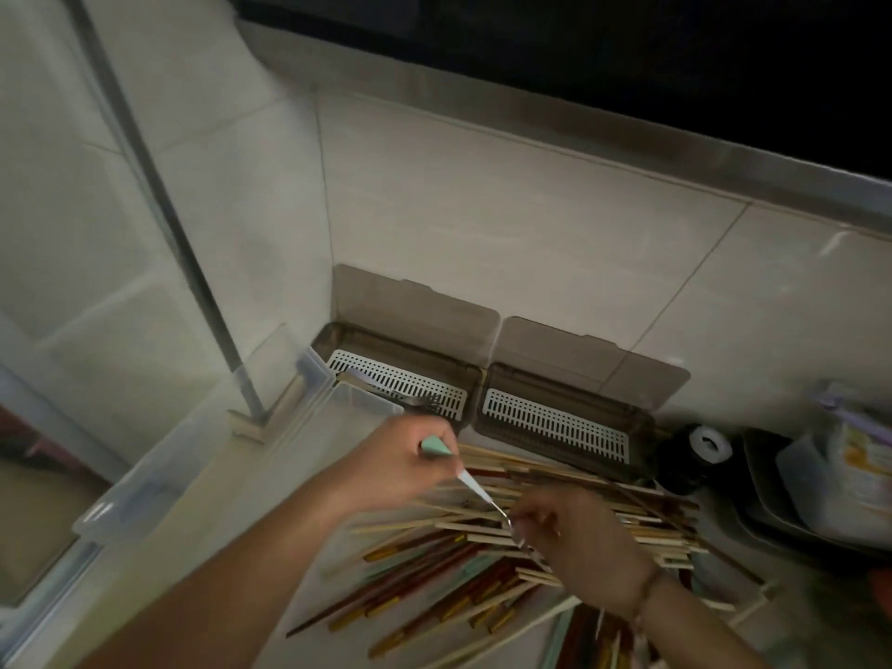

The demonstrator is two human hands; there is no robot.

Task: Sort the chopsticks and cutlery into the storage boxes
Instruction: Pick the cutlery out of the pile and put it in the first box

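Chopstick pile (507, 567): nearest, on the counter.
Right hand (579, 538): over pile, fingers curled; grip unclear.
Left hand (400, 461): pinches mint-handled utensil (463, 475).
2 storage boxes (555, 422): behind pile, lids open; left box (396, 383) holds cutlery.

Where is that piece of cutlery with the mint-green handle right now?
In the head view, the mint-handled cutlery is low and centre, above the chopstick pile: the left hand grips its handle, the right hand touches its metal end.
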